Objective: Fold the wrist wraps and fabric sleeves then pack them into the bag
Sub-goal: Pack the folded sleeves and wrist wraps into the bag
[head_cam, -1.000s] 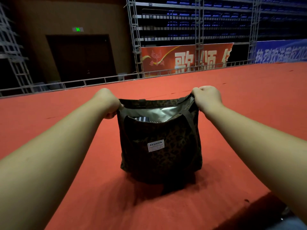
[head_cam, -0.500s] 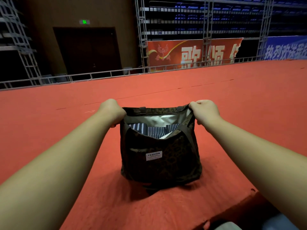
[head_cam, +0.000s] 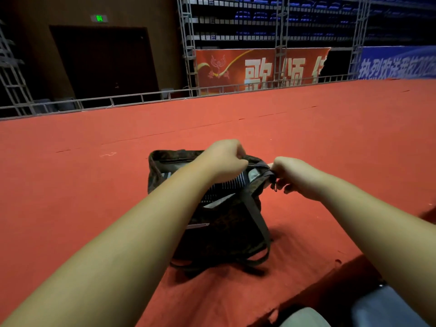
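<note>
One bag, dark and mottled, stands upright on the red carpet, mid-frame and close to the person. Its mouth is partly open, with striped fabric packed inside; the number of pieces cannot be told. One strap runs down its right side to the carpet.

Two hands are at the rim. The left hand is clenched on the top edge, right of centre. The right hand pinches the right end of the rim, just above a hanging zip pull.

Open carpet lies on the left, right and far sides. The carpet's near edge drops off at lower right, near the bag's base. One metal rail lines the far edge. Beyond it hang two banners, one red and one blue.
</note>
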`<state>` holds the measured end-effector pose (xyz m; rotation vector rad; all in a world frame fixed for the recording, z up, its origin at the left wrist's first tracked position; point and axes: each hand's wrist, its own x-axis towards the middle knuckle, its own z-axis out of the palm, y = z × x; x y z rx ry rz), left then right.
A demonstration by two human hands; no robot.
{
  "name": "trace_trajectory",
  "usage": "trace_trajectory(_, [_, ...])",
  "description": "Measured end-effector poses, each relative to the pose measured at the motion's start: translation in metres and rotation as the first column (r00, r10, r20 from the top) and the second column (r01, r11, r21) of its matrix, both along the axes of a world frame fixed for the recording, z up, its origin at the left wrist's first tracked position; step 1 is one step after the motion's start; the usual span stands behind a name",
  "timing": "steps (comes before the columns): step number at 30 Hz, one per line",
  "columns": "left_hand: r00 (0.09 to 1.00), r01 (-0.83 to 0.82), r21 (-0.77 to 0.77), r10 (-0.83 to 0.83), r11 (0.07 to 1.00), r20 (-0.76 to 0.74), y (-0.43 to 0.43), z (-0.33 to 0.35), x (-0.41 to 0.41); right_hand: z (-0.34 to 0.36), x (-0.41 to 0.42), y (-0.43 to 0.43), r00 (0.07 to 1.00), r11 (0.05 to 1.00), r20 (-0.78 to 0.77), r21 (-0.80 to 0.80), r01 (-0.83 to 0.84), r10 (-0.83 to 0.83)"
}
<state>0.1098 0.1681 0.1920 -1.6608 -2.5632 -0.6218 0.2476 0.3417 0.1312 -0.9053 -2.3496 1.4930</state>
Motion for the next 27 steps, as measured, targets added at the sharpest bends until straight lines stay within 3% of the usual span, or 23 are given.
trace_trajectory(3, [0.99,0.088,0.143,-0.102,0.986,0.098,0.015,-0.013,0.015,-0.004,0.008,0.003,0.999,1.0,-0.047,-0.011,-0.001,0.001])
trace_trajectory(8, [0.972,0.128,0.224,-0.167,0.966,0.166,0.043,-0.033,0.03,-0.012,0.019,0.02,0.922,0.979,-0.387,-0.198,-0.055,-0.026])
trace_trajectory(11, [0.968,0.093,0.278,-0.152,0.956,0.201,0.053,-0.043,0.031,-0.008,0.023,0.022,0.863,0.944,-0.502,-0.309,-0.119,-0.056])
trace_trajectory(22, [0.942,0.051,0.332,-0.155,0.942,0.296,0.061,-0.038,0.039,-0.003,0.038,0.023,0.821,0.932,-0.57,-0.319,-0.17,-0.045])
trace_trajectory(27, [0.955,0.016,0.404,-0.133,0.915,0.263,0.063,-0.034,0.042,-0.004,0.035,0.02,0.826,0.977,-0.563,-0.194,-0.092,-0.034])
